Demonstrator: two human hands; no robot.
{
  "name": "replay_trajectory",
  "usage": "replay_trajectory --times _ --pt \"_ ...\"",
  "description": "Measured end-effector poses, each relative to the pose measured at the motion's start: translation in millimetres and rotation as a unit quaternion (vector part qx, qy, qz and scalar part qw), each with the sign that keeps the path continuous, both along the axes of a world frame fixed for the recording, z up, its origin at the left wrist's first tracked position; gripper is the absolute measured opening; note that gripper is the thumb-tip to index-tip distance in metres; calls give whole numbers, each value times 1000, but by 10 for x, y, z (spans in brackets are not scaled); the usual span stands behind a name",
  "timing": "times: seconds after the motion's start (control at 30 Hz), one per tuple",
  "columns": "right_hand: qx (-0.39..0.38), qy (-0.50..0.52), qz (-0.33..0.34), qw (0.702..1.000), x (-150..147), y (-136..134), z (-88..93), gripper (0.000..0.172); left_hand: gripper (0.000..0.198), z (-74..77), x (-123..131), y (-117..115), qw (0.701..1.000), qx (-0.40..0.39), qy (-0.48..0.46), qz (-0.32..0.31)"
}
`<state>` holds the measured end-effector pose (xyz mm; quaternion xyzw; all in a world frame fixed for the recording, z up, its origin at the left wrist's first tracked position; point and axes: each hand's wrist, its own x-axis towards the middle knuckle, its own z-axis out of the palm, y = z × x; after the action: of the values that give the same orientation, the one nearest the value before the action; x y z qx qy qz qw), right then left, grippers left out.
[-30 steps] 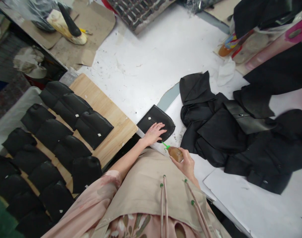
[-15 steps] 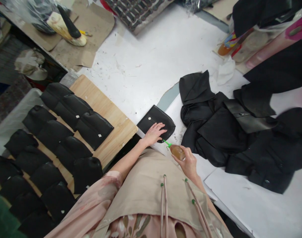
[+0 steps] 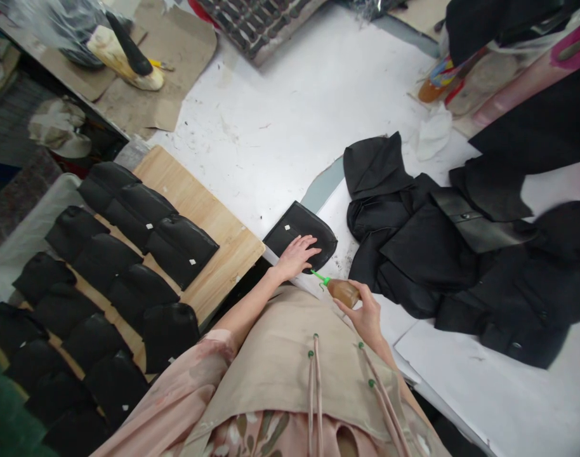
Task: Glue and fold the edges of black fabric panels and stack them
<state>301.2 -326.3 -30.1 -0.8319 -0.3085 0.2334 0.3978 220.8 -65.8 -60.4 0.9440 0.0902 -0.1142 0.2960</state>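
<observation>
A flat black leather-like piece [image 3: 294, 223] with a small white sticker lies at the table's near edge. My left hand [image 3: 296, 257] rests on it, fingers stretched out and lying flat. In my right hand [image 3: 365, 311] is a squeeze bottle [image 3: 343, 292] of brown liquid, tipped sideways. Its thin green nozzle points left and meets the near edge of the black piece, just by my left fingers. Whether liquid is coming out is too small to tell.
Rows of similar black pieces [image 3: 142, 298] lie on a wooden board [image 3: 223, 244] at left. A pile of black pieces [image 3: 428, 247] covers the right side. A cardboard sheet [image 3: 188, 44] and a dark ridged tray [image 3: 266, 25] are at the back.
My right hand has shifted slightly with the bottle, whose nozzle tip now sits a little further left along the piece's edge. My left hand stays in place.
</observation>
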Motion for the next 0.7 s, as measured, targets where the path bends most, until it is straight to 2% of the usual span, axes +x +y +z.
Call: replay_trajectory --times 0.17,0.33,0.57,0.7 --pt "-2 -3 -32 999 62 -55 -62 48 54 28 6 -2 1000 -1 5 -1" --pt "-5 -11 -11 1000 28 -8 -115 49 54 17 12 -6 1000 11 11 -3" --pt "-20 -57 27 998 -7 6 -31 47 56 -6 2 -13 1000 10 1 1" --pt "-33 -107 17 994 48 -19 19 47 58 -24 -1 -18 1000 5 3 4"
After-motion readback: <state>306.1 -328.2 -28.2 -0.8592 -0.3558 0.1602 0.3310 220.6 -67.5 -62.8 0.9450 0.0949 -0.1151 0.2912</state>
